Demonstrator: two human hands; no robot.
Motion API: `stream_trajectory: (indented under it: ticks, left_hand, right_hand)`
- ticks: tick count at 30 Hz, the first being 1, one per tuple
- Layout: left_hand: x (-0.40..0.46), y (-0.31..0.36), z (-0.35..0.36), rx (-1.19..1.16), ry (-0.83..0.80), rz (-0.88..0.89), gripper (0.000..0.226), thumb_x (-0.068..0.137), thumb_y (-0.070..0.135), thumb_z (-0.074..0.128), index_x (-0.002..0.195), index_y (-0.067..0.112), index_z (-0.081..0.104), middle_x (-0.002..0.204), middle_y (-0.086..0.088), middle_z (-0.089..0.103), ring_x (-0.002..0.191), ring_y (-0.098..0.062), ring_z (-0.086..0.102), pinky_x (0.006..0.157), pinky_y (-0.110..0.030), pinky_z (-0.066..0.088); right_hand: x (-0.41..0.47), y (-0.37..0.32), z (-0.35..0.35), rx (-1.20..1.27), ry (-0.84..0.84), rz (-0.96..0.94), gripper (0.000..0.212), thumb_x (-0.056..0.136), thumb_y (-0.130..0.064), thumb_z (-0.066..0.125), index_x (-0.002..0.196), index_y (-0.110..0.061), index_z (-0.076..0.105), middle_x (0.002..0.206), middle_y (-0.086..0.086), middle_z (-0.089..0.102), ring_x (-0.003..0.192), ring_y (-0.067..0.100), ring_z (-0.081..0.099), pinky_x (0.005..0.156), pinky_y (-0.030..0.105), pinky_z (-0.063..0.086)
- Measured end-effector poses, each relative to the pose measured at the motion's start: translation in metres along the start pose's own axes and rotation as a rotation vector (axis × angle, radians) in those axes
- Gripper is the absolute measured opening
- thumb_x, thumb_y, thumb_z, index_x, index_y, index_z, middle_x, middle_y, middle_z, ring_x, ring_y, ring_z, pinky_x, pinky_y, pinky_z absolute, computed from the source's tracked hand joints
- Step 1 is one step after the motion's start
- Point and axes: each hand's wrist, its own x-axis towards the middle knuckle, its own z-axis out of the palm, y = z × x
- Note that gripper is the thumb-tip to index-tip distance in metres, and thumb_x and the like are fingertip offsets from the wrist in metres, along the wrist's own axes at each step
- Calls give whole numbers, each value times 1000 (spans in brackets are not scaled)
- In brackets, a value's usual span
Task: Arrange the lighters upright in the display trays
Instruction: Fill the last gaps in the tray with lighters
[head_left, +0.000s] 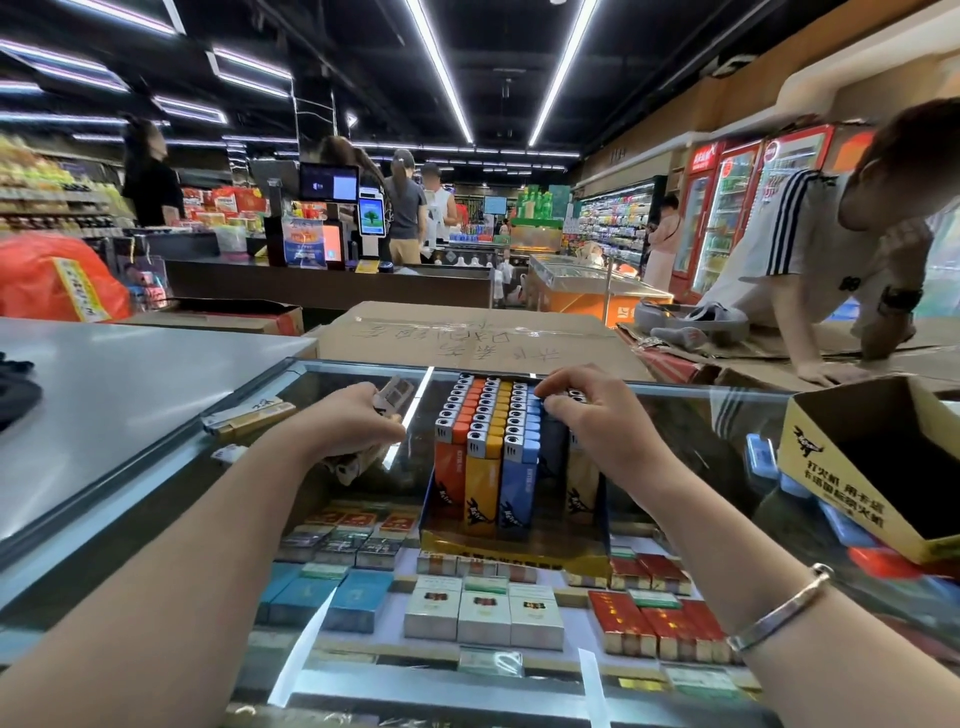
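Note:
A blue and yellow display tray (519, 545) stands on the glass counter, holding upright rows of orange, yellow and blue lighters (480, 431). My right hand (587, 410) sits over the tray's right side, its curled fingertips on the tops of the lighters at the back right. My left hand (358, 421), left of the tray, grips a small bunch of pale lighters (392, 395) whose ends stick out above and below the fist. The right rows under my right hand are partly hidden.
An empty yellow cardboard tray (841, 467) stands at the right on the glass. A cardboard box (467, 338) lies behind the counter. Cigarette packs (483, 613) show under the glass. A person (810, 249) leans on cardboard at the right. A grey countertop (119, 389) lies to the left.

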Motion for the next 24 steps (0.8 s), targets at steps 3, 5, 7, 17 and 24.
stream_trajectory:
  ticks: [3, 5, 7, 17, 24]
  left_hand:
    - [-9, 12, -15, -327, 79, 30, 21, 79, 26, 65, 91, 19, 50, 88, -8, 57, 78, -21, 58, 57, -28, 42]
    - [-17, 24, -25, -590, 143, 61, 23, 81, 26, 66, 95, 16, 51, 89, -10, 61, 74, -21, 62, 57, -29, 48]
    - [-28, 39, -28, -824, 135, 157, 23, 82, 24, 66, 97, 13, 52, 88, -11, 62, 62, -14, 61, 49, -23, 49]
    - [-70, 114, 6, -1187, 194, 333, 10, 89, 18, 57, 98, 14, 59, 79, -1, 69, 74, -16, 61, 72, -36, 48]
    - [-72, 111, 14, -1117, 182, 367, 8, 88, 20, 58, 93, 15, 58, 65, 4, 59, 57, -7, 53, 52, -24, 41]
  right_hand:
    - [0, 0, -1, -8, -17, 6, 12, 91, -14, 53, 93, -16, 65, 102, -4, 56, 100, 13, 51, 78, 23, 44]
    - [-1, -1, -3, 6, -30, 15, 12, 92, -17, 53, 94, -15, 65, 98, -5, 57, 98, 14, 53, 79, 26, 46]
    - [0, -4, -4, 22, -24, 7, 13, 93, -19, 52, 94, -15, 64, 92, -5, 60, 93, 14, 55, 75, 25, 46]
    - [-19, -35, -5, -242, 199, -636, 35, 74, -5, 70, 108, -7, 65, 107, 9, 61, 93, 15, 57, 79, 17, 47]
    - [-22, -40, -4, -170, 226, -667, 25, 77, -1, 70, 102, -4, 70, 114, 10, 65, 106, 21, 62, 89, 29, 52]
